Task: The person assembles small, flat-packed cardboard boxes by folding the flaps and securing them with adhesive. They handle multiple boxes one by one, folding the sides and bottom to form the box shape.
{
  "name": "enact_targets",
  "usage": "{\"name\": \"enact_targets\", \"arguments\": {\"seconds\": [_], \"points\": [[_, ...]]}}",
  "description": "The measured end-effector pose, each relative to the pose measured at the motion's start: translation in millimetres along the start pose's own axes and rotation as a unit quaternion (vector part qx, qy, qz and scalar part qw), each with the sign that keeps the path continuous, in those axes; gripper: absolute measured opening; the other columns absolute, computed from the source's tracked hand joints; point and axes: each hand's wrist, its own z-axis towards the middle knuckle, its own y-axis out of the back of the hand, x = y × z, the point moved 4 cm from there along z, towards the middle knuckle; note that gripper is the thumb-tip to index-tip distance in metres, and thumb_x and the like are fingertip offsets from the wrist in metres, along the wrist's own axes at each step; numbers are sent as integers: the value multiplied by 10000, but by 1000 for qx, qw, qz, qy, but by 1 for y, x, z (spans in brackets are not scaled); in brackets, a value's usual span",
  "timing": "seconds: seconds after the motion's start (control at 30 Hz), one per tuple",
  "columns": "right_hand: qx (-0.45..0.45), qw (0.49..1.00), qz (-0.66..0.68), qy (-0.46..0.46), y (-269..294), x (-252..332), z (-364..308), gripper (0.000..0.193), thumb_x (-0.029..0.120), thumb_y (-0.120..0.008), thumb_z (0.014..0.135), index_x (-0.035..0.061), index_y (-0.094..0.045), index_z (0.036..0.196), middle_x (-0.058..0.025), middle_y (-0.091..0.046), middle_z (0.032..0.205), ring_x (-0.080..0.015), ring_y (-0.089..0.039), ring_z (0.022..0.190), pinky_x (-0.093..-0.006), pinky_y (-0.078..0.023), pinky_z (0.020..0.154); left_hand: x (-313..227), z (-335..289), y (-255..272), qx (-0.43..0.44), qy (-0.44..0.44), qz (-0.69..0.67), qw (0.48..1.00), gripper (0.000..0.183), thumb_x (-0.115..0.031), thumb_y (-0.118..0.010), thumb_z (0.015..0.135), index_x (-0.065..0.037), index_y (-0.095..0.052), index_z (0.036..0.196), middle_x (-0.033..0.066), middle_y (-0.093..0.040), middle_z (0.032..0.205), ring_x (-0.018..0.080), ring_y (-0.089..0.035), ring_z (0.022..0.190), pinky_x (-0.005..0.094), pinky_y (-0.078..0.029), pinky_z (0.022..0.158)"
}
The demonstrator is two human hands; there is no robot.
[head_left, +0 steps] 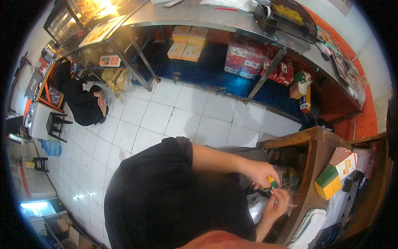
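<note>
A small green-and-yellow piece, most of it hidden by my fingers, is in my left hand. My left fingers are closed round it. Just below, my right hand has its fingers bent and pinched together at the green end of the same piece. Its colours match a stack of flat food cartons in green, yellow and white on the wooden desk to the right. Under my hands lies clear plastic wrapping, partly covered by them.
The wooden desk edges close to my hands, with white papers on it. Ahead runs a metal counter, boxes on its lower shelf. At left, a person in black crouches near a stool on white tiles.
</note>
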Motion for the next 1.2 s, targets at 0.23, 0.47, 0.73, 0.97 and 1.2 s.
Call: {"name": "enact_targets", "arguments": {"seconds": [0.23, 0.47, 0.73, 0.97, 1.2], "points": [[-5, 994, 30, -105, -1, -10, -12, 199, -88, -603, 713, 25, -639, 873, -116, -608, 881, -260, -578, 858, -351, -445, 808, 17, 9, -8, 60, 17, 23, 998, 382, -144, -572, 835, -45, -538, 1202, 111, -632, 790, 167, -635, 569, 294, -505, 513], [9, 994, 31, -109, -3, -9, -14, 194, -88, -602, 725, 14, -659, 879, -121, -608, 886, -253, -581, 852, -343, -445, 797, 20, 10, -11, 67, 13, 9, 998, 385, -148, -567, 835, -44, -538, 1204, 105, -642, 797, 173, -636, 564, 302, -504, 524], [16, 979, 30, -202, -10, -21, -15, 183, -71, -603, 754, 11, -683, 897, -106, -592, 894, -228, -565, 875, -316, -438, 795, 18, 13, -11, 52, -4, 99, 994, 398, -191, -584, 819, -43, -551, 1187, 96, -649, 739, 180, -635, 552, 315, -499, 530], [-5, 961, 83, -263, -12, -21, -23, 276, -18, -557, 841, 7, -569, 1115, -71, -549, 887, -180, -540, 875, -284, -418, 802, 30, 22, -14, 100, 9, 103, 990, 341, -248, -639, 796, -31, -581, 1052, 92, -648, 727, 178, -638, 555, 312, -492, 518], [73, 877, 249, -403, 2, -48, -36, 268, 58, -515, 899, 20, -500, 1164, -71, -541, 1038, -145, -500, 971, -287, -391, 867, 22, 16, -7, 51, -40, 279, 958, 369, -331, -682, 774, -73, -592, 1023, 115, -619, 951, 221, -638, 746, 332, -504, 634]]}}
